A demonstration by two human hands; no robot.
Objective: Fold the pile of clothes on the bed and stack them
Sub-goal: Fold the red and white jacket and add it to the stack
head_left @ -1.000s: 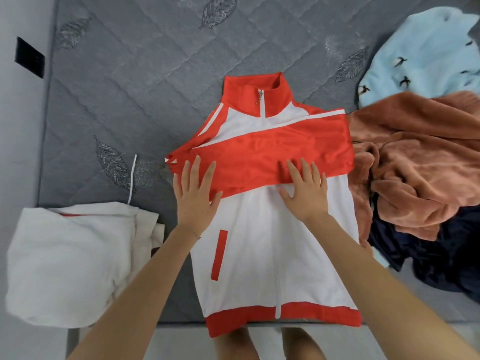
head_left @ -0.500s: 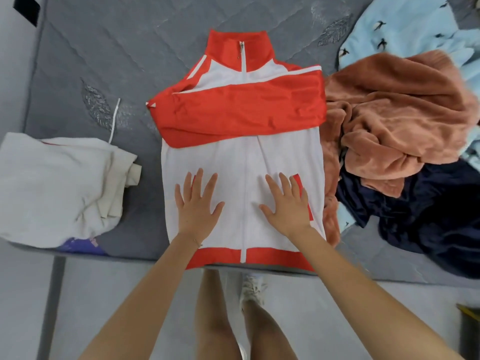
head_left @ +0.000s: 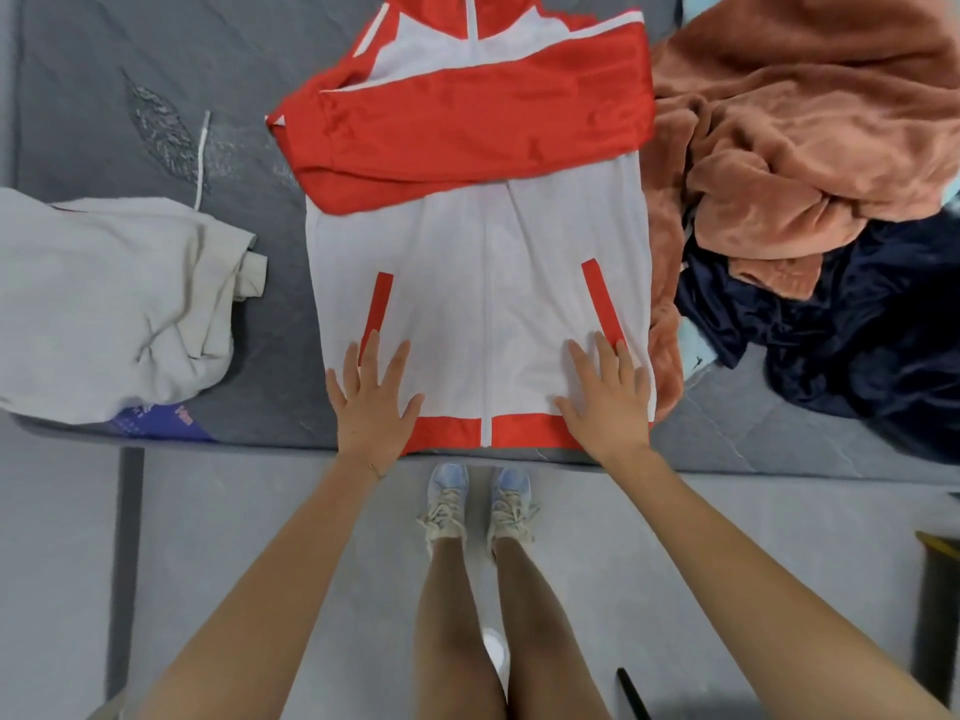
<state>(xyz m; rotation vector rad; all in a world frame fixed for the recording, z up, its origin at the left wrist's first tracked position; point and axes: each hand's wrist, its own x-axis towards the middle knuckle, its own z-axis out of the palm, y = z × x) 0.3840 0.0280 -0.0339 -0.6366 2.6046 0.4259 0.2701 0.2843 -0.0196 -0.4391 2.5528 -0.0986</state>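
1. Two hands, my left hand [head_left: 371,402] and right hand [head_left: 608,402], lie flat with fingers spread on the jacket's hem.
2. The red-and-white zip jacket [head_left: 483,283] lies face up on the grey bed [head_left: 104,85], red sleeves folded across its chest.
3. A rust fleece [head_left: 810,122] touches its right edge.

Both hands have slid down the jacket [head_left: 483,283] toward the person. A second ago they lay flat by the folded red sleeves [head_left: 467,132]. Now the left hand [head_left: 371,402] and right hand [head_left: 608,402] press flat at the red hem [head_left: 524,431], farther apart, near the jacket's lower corners.
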